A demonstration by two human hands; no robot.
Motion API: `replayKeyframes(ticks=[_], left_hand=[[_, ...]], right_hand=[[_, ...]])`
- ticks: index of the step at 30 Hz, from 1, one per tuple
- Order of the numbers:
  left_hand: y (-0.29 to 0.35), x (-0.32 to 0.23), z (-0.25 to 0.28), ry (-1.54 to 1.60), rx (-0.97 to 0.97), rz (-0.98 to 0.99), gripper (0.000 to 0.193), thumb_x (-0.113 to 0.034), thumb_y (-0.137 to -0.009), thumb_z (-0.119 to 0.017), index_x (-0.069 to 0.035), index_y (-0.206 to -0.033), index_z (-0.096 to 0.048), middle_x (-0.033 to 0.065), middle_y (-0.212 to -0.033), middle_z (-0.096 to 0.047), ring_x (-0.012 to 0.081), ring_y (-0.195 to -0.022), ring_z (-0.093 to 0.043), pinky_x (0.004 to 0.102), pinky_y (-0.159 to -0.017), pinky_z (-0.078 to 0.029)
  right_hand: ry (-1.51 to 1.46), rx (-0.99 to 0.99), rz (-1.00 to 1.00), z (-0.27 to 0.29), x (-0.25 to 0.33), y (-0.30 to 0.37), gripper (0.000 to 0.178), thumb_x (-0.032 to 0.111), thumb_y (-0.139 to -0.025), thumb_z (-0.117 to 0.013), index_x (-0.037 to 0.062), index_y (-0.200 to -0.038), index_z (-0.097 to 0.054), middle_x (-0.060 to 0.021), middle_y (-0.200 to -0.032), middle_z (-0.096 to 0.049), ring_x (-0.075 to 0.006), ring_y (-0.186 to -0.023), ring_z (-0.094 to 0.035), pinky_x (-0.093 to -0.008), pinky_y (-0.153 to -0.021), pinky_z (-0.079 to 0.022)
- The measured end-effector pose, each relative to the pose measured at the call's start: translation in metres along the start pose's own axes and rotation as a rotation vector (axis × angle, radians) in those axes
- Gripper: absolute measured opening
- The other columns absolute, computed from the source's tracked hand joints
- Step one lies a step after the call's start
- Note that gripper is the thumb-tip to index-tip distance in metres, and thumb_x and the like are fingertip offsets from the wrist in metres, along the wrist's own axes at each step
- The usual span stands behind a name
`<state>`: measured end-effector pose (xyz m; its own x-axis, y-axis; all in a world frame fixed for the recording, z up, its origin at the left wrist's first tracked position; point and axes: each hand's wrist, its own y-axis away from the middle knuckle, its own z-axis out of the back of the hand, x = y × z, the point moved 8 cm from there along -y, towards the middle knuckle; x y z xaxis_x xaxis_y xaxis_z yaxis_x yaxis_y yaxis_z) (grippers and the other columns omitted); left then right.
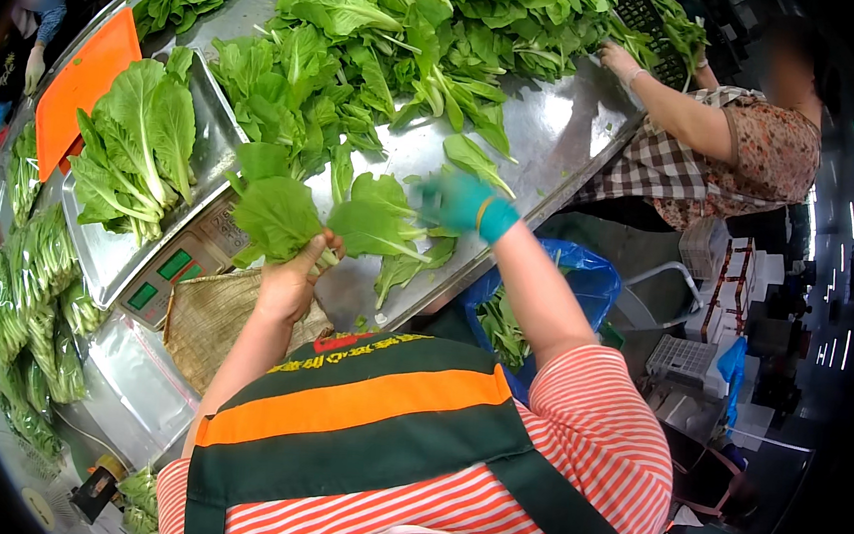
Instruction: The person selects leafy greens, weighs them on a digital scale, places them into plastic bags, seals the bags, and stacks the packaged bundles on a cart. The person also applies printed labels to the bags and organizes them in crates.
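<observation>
Head view: our left hand (290,281), gripping a leafy bunch (278,217) by its stems (327,257), likely against bruising; our gloved right hand (464,205), blurred, grip unclear, near loose leaves (376,229); beyond both, heaped greens (363,56) on the tabletop (548,126).

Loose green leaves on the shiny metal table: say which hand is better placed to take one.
Right, probably: the teal-gloved right hand, though blurred, is beside those leaves; the bare left hand holds a green leafy bunch.
</observation>
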<state>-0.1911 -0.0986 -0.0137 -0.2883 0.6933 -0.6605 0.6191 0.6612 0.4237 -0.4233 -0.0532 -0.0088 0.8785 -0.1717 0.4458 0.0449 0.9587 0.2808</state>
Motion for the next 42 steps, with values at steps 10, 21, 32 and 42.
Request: replayKeyframes(ticks=[10, 21, 32, 42], left_hand=[[0.008, -0.005, 0.008, -0.236, -0.036, -0.058, 0.017, -0.006, -0.082, -0.061, -0.004, -0.098, -0.054, 0.0036, -0.083, -0.056, 0.0154, -0.072, -0.054, 0.0348, -0.073, -0.047], [0.009, 0.006, -0.009, 0.020, 0.003, 0.042, 0.012, -0.014, -0.088, -0.056, -0.005, -0.088, -0.049, 0.0056, -0.074, -0.050, 0.0190, -0.071, -0.052, 0.0393, -0.066, -0.047], [-0.001, 0.018, 0.000, 0.106, -0.014, 0.011, 0.029, -0.005, -0.080, -0.064, -0.003, -0.106, -0.051, 0.0110, -0.114, -0.057, 0.0175, -0.098, -0.056, 0.0325, -0.081, -0.045], [0.005, 0.007, 0.000, -0.190, 0.010, -0.023, 0.025, 0.000, -0.082, -0.058, 0.000, -0.106, -0.053, 0.0112, -0.097, -0.063, 0.0175, -0.089, -0.059, 0.0324, -0.078, -0.048]], right_hand=[[-0.219, -0.880, -0.031, 0.129, -0.017, -0.058, 0.026, 0.015, -0.079, -0.059, 0.0058, -0.103, -0.060, -0.0141, -0.094, -0.059, -0.0279, -0.081, -0.060, -0.0369, -0.070, -0.049], [-1.280, -0.472, -0.340, -0.016, -0.088, 0.021, 0.028, 0.006, -0.085, -0.054, 0.0013, -0.112, -0.056, -0.0119, -0.091, -0.064, -0.0171, -0.071, -0.062, -0.0268, -0.062, -0.051], [-1.654, -0.034, -0.149, -0.065, 0.092, 0.020, 0.021, 0.022, -0.087, -0.058, 0.0029, -0.095, -0.061, -0.0101, -0.085, -0.066, -0.0164, -0.069, -0.064, -0.0249, -0.061, -0.051], [-0.054, -0.975, -0.012, 0.088, 0.033, -0.028, 0.032, 0.007, -0.081, -0.055, 0.0120, -0.112, -0.058, -0.0107, -0.097, -0.061, -0.0259, -0.079, -0.060, -0.0346, -0.067, -0.049]])
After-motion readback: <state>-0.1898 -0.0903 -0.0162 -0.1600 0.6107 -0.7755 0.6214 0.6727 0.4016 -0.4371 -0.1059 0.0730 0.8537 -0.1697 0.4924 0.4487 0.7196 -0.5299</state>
